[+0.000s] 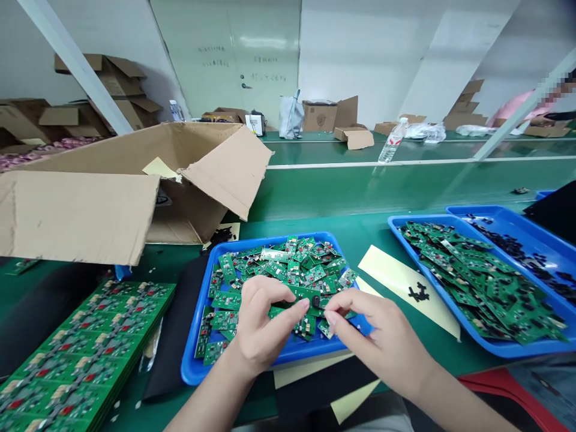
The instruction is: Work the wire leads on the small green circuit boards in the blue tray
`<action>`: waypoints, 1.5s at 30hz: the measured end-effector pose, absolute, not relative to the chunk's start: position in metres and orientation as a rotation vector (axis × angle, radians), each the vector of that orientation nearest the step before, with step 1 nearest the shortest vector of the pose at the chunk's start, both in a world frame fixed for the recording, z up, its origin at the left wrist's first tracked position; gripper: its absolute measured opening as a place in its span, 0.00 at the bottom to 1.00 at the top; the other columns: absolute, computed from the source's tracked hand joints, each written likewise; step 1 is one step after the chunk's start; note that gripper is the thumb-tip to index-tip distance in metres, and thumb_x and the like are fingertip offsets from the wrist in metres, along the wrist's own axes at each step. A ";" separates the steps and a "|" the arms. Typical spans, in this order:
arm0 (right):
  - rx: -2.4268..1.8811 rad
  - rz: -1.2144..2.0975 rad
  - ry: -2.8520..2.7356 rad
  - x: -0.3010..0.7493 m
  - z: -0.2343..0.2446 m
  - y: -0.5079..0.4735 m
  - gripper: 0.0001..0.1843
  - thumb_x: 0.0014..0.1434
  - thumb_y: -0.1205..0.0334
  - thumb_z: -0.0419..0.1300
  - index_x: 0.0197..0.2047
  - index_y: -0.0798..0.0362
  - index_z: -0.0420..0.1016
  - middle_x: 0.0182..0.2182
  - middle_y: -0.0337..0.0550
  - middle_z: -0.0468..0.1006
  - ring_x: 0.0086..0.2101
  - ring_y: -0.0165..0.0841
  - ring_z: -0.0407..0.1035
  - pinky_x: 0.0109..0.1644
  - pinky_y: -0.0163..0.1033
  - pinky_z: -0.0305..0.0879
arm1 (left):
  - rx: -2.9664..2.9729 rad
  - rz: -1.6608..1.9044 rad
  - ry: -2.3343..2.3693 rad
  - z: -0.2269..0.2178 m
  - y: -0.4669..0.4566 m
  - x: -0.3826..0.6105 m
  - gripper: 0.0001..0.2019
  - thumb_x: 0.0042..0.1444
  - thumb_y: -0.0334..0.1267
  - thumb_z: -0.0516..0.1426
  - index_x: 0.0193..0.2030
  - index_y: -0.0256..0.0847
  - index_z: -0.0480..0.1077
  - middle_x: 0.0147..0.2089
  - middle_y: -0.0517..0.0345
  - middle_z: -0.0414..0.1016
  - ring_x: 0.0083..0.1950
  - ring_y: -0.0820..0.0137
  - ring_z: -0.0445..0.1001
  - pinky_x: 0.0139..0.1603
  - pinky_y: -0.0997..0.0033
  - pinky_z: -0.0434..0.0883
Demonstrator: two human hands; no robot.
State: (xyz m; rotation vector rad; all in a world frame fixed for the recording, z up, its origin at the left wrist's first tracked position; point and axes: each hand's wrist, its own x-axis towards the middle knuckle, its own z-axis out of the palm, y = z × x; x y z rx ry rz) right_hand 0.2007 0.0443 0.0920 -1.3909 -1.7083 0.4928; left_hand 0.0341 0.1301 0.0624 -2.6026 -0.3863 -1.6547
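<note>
My left hand pinches a small green circuit board between thumb and forefinger, above the near blue tray. A small black part with a slot-like opening sits at the board's right end, beside my left thumb tip. My right hand is closed in a pinch right by that part. Whatever lies between its fingertips is too small to make out. Many loose circuit boards are heaped in the tray under my hands.
Stacked board panels lie at left, before an open cardboard box. Yellow paper carries small black pieces. At right stand a blue tray of boards and another tray with black parts. A water bottle stands behind.
</note>
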 end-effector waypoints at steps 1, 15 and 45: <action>-1.398 0.523 -1.705 0.204 0.093 0.045 0.08 0.58 0.70 0.53 0.30 0.52 0.70 0.23 0.35 0.74 0.24 0.26 0.68 0.28 0.29 0.63 | -2.607 -1.665 -0.380 0.063 0.130 0.035 0.07 0.53 0.23 0.57 0.34 0.37 0.72 0.34 0.57 0.65 0.36 0.70 0.66 0.32 0.66 0.67; -1.457 0.288 -1.872 0.214 0.090 0.064 0.08 0.59 0.68 0.54 0.32 0.51 0.74 0.28 0.40 0.78 0.30 0.33 0.71 0.38 0.40 0.67 | -2.653 -1.646 -0.419 0.059 0.130 0.038 0.06 0.54 0.23 0.57 0.34 0.38 0.70 0.34 0.57 0.66 0.35 0.71 0.65 0.32 0.68 0.65; -1.088 1.372 -1.675 0.227 0.105 0.069 0.05 0.57 0.63 0.60 0.33 0.55 0.75 0.25 0.41 0.81 0.28 0.29 0.74 0.35 0.34 0.69 | -3.497 -2.146 -0.435 0.074 0.134 0.032 0.08 0.52 0.37 0.62 0.23 0.41 0.74 0.32 0.55 0.71 0.35 0.69 0.74 0.36 0.66 0.74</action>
